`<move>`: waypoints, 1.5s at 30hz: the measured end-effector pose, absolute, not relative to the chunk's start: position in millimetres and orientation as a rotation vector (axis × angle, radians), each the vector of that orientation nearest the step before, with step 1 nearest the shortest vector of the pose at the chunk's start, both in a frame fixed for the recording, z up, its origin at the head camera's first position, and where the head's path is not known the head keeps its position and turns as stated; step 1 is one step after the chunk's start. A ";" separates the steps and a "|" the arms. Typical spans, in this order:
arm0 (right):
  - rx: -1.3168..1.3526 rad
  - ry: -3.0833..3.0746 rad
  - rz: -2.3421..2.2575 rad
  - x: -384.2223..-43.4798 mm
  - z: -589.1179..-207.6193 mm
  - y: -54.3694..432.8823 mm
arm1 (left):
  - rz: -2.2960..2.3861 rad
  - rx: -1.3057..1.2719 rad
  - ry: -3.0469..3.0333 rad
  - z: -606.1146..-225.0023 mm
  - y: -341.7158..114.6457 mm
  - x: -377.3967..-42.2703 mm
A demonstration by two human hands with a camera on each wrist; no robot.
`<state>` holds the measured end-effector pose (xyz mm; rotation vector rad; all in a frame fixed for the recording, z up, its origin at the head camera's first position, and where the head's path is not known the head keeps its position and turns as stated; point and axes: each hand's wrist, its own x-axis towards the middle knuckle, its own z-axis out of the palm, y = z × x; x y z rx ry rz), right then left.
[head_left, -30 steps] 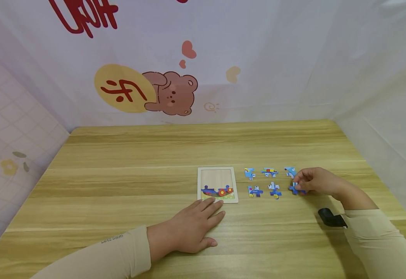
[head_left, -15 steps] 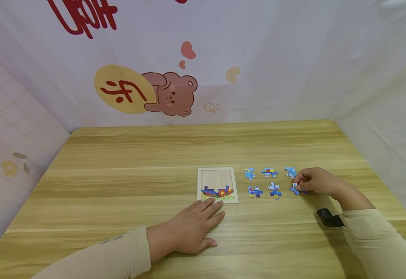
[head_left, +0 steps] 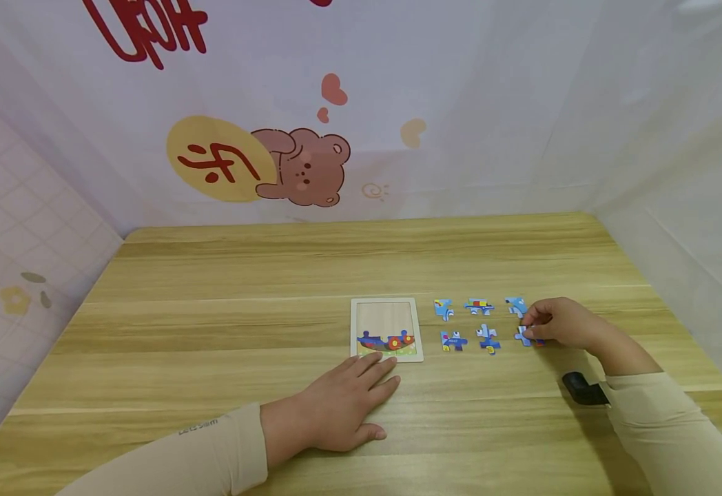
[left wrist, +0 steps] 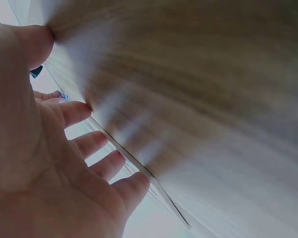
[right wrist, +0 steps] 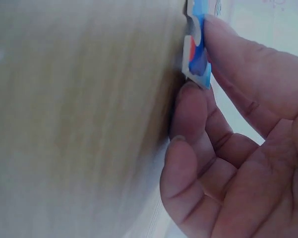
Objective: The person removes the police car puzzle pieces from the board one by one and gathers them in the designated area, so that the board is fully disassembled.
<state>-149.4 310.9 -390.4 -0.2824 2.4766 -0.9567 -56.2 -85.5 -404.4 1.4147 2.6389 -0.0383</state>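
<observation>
My left hand (head_left: 345, 406) lies spread on the table, its fingertips at the near edge of a wooden puzzle tray (head_left: 354, 324). In the left wrist view its fingers (left wrist: 91, 144) are straight along that edge. Assembled pieces (head_left: 392, 342) with blue and red printing fill the tray's lower part; bare wood shows above. At the right, my right hand (head_left: 565, 324) pinches a blue jigsaw piece (head_left: 524, 336), partly covered by the fingers. The right wrist view shows the thumb on this piece (right wrist: 201, 54), with the curled fingers beside it, low over the tabletop.
Between tray and right hand lie loose jigsaw pieces: a corner piece (head_left: 444, 308), a colourful one (head_left: 479, 306), and two blue ones (head_left: 453, 340) in front. Another piece (head_left: 515, 306) is just behind the right fingers. A black object (head_left: 584, 389) sits by the right cuff.
The piece under my right fingers has shifted very slightly to the right and turned a little. My left hand and the tray have stayed in place.
</observation>
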 end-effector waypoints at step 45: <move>-0.333 2.722 -0.797 -147.0 -388.4 304.5 | -0.082 1.381 2.631 -404.5 -83.7 -55.5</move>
